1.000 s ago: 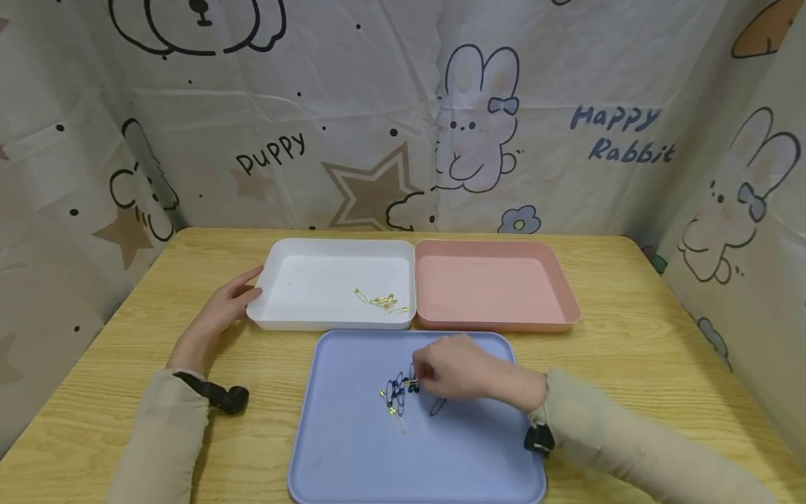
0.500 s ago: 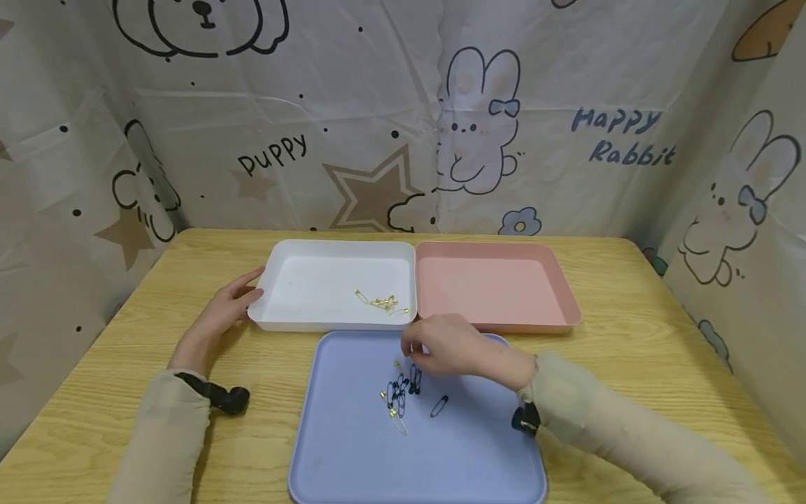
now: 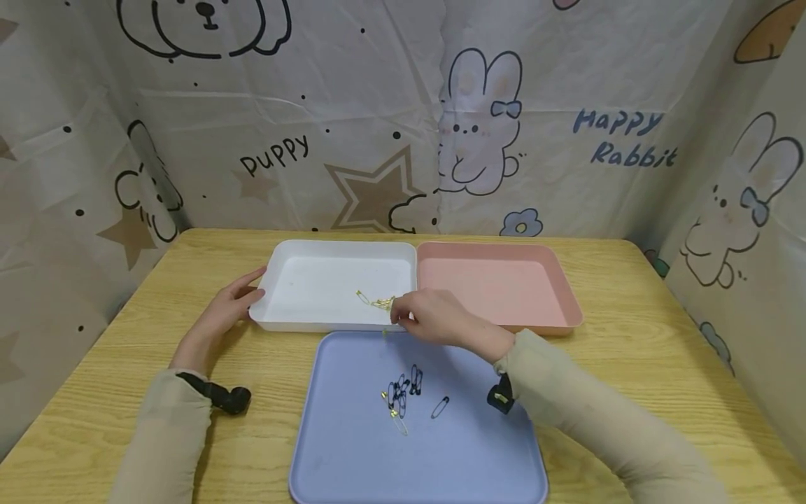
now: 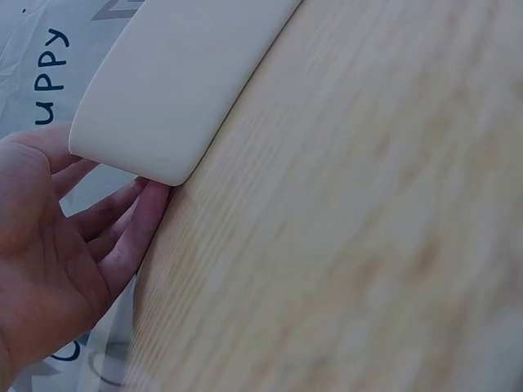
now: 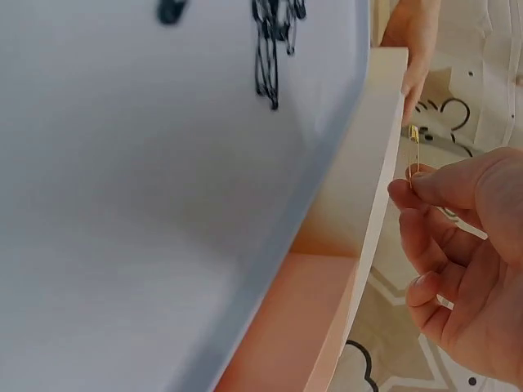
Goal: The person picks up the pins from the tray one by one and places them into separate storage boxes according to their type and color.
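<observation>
A gold safety pin (image 5: pixel 414 147) is pinched between the thumb and forefinger of my right hand (image 3: pixel 434 315). That hand is over the front right corner of the white tray (image 3: pixel 315 280), its other fingers loosely bent. A few gold safety pins (image 3: pixel 380 303) lie in this tray, partly hidden by the hand. My left hand (image 4: pixel 57 245) holds the tray's left end, the thumb at the rim and fingertips low against the outer corner. On the blue tray (image 3: pixel 352 462) lie several black safety pins (image 3: pixel 401 393), with gold ones (image 3: pixel 397 420) beside them.
A pink tray (image 3: pixel 491 273) stands against the white tray's right side. The blue tray lies in front of both on the wooden table (image 3: pixel 252 448). One black safety pin (image 3: pixel 440 407) lies apart on the right. A printed cloth (image 3: pixel 371 91) hangs behind the table.
My right hand has lifted a gold safety pin off the blue tray's pile and moved it up and left to the white tray. My left hand has stayed in place.
</observation>
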Motion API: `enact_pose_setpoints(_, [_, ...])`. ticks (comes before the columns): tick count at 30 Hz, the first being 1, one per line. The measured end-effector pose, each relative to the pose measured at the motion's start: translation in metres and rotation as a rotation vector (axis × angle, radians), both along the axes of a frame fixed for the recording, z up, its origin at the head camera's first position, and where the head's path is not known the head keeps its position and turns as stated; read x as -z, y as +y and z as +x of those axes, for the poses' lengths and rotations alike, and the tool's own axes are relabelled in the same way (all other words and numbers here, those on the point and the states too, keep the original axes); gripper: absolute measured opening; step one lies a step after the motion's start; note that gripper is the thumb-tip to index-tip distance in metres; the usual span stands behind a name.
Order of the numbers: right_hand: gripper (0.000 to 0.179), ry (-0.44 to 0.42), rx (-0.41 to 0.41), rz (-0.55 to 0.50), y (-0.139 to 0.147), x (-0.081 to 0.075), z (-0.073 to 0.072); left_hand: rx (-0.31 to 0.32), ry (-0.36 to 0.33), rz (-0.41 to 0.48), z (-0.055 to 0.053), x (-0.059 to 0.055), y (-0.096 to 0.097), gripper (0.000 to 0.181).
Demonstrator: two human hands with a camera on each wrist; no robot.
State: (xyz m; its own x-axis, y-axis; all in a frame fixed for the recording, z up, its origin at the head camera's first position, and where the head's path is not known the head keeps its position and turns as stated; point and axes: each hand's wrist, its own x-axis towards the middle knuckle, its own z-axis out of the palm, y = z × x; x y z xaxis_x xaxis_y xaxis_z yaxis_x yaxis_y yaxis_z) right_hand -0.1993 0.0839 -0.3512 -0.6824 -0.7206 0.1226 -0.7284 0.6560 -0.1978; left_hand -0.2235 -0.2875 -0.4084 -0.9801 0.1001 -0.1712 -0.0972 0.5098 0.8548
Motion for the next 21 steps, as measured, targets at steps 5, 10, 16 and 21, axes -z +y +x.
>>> enact_pose_setpoints(5, [0.011, -0.051, 0.064, 0.001, -0.004, -0.001, -0.011, 0.000, 0.000, 0.000, 0.000, 0.001, 0.000, 0.061])
enact_pose_setpoints(10, [0.012, -0.085, 0.120, 0.006, -0.008, -0.001, -0.019, -0.001, -0.001, 0.002, 0.000, 0.000, 0.000, 0.061])
enact_pose_setpoints(16, [0.014, -0.130, 0.202, 0.006, -0.011, 0.001, -0.027, 0.002, -0.003, -0.008, 0.000, -0.001, 0.001, 0.061])
enact_pose_setpoints(21, [0.013, -0.149, 0.232, 0.005, -0.015, 0.006, -0.036, 0.013, 0.010, 0.008, 0.001, -0.001, 0.000, 0.060])
